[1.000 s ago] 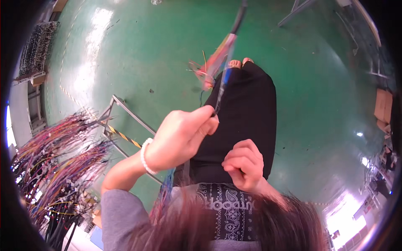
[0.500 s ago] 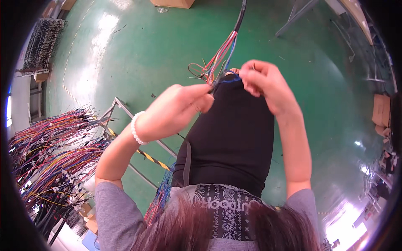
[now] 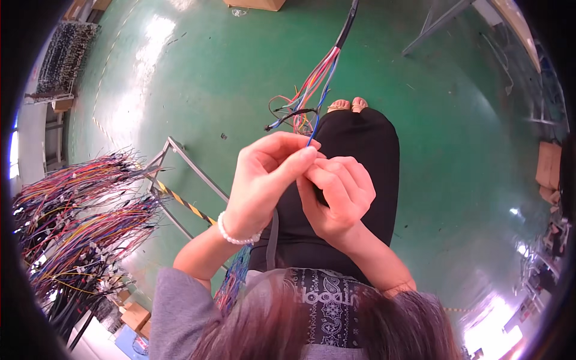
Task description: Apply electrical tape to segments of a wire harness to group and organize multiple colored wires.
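Note:
A black-sheathed cable [image 3: 347, 25] hangs in from the top and fans out into red, pink, white and blue wires [image 3: 324, 67]. Below the fan, a short black strip [image 3: 294, 116] lies across the loose strands. My left hand [image 3: 270, 174], with a white bead bracelet at the wrist, pinches a blue wire [image 3: 313, 133] between thumb and forefinger. My right hand [image 3: 339, 192] is closed right beside it, fingertips touching the left ones. Whatever those right fingers grip is hidden behind them.
Thick bundles of coloured wires [image 3: 78, 222] hang at the left beside a metal frame [image 3: 198, 171] with a yellow-black striped bar [image 3: 183, 204]. Cardboard boxes stand at the top [image 3: 258, 3] and far right [image 3: 548, 165]. Metal legs [image 3: 435, 27] stand at upper right, on green floor.
My right hand has come down and left to meet my left hand. The left has shifted slightly right and lower, now pinching a blue wire. The black strip shows across the strands.

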`<state>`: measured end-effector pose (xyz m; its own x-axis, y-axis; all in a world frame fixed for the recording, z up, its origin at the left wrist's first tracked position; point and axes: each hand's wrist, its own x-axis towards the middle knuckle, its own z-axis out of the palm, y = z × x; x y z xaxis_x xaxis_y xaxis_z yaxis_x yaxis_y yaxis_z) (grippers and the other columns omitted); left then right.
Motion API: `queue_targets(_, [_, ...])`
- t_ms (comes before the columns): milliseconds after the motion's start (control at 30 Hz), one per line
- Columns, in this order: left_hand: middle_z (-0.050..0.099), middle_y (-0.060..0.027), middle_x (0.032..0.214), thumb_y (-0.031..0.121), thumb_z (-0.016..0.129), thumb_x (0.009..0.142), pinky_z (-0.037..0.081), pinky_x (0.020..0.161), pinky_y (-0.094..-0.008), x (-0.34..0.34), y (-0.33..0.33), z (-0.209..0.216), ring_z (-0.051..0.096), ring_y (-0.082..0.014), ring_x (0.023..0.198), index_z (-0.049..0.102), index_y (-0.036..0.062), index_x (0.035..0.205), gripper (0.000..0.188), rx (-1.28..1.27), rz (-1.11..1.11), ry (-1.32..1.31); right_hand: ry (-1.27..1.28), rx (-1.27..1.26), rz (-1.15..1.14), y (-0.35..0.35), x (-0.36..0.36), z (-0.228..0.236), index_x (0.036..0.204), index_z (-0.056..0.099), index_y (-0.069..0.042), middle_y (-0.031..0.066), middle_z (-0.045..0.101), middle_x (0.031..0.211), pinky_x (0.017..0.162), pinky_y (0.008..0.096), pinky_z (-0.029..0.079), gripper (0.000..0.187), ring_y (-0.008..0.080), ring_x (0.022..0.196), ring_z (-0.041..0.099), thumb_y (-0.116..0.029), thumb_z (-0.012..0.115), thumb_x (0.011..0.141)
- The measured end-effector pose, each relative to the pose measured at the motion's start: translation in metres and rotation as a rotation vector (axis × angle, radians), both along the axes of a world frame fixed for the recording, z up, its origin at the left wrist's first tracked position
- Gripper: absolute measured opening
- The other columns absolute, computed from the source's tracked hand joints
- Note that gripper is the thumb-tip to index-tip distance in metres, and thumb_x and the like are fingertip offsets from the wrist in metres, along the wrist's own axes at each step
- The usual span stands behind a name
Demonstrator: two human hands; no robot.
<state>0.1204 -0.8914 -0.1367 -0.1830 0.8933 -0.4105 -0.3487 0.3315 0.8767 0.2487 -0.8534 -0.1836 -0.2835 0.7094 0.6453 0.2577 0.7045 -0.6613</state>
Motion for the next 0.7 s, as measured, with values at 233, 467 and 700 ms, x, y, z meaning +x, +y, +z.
queue_targets(233, [0.066,-0.0082,0.086,0.01,0.057,0.095,0.051,0.072,-0.0248,-0.001,0.012,0.005,0.063,-0.0118,0.079,0.058,-0.0045,0.097,0.015,-0.014,-0.03,0.191,0.129,-0.337,0.123,0.024,0.028,0.021,0.096,0.065,0.002,0.006,0.065,0.075,0.053,0.0231,0.041,0.016,0.0098,0.06,0.056,-0.006,0.069,0.083])
queue_targets(467, [0.062,-0.0042,0.078,0.009,0.057,0.095,0.05,0.063,-0.0213,0.007,0.016,0.007,0.06,-0.008,0.07,0.057,-0.0042,0.097,0.013,-0.013,-0.115,0.262,0.271,-1.027,0.114,0.088,0.005,-0.006,0.093,0.066,0.001,0.0013,0.064,0.078,0.063,0.0188,0.042,0.012,0.0054,0.069,0.055,-0.008,0.07,0.086])
queue_targets(700, [0.061,-0.004,0.081,0.007,0.058,0.094,0.05,0.062,-0.0215,0.007,0.021,0.008,0.06,-0.0075,0.072,0.057,-0.0039,0.096,0.011,-0.004,-0.135,0.261,0.301,-1.013,0.197,0.099,-0.005,-0.017,0.09,0.067,0.0,-0.002,0.063,0.08,0.067,0.0189,0.042,0.013,0.0044,0.072,0.053,-0.007,0.074,0.082])
